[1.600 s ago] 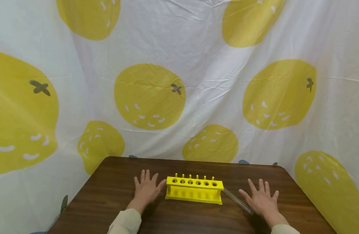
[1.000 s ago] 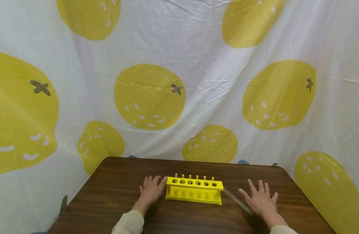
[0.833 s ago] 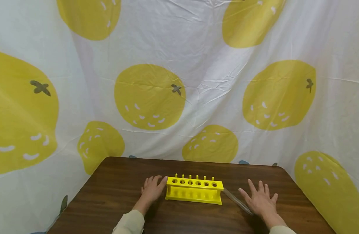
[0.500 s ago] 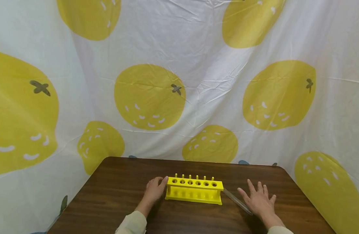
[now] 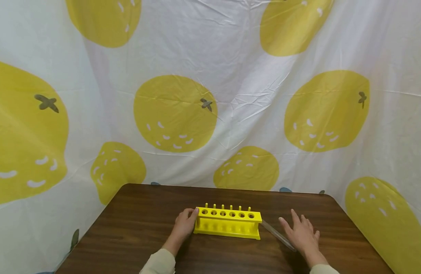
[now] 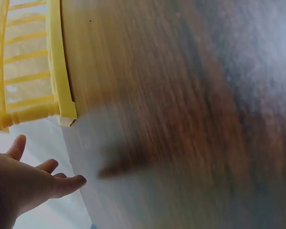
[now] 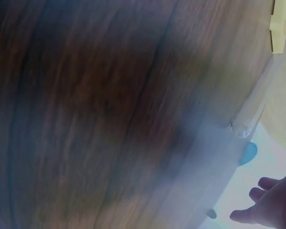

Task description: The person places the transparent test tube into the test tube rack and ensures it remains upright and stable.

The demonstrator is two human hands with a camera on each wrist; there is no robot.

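A yellow test tube rack [image 5: 227,217] with a row of round holes and pegs stands upright on the brown table. At its left end is my left hand [image 5: 184,225], fingers partly bent. The left wrist view shows a small gap between that hand [image 6: 31,183] and the rack's end post [image 6: 31,115]. A clear glass test tube [image 5: 279,236] lies slantwise on the table, its far end by the rack's right end. Just right of the tube hovers my right hand [image 5: 303,236], fingers spread and holding nothing. Its fingertips also show in the right wrist view.
The wood-grain table [image 5: 135,217] has rounded far corners. Behind it and at both sides hangs a white cloth [image 5: 244,129] printed with yellow lemons, close to the table's edges.
My left hand has moved right to the rack's left end and its spread fingers have bent. My right hand has shifted slightly left and turned a little. Rack and tube look unmoved.
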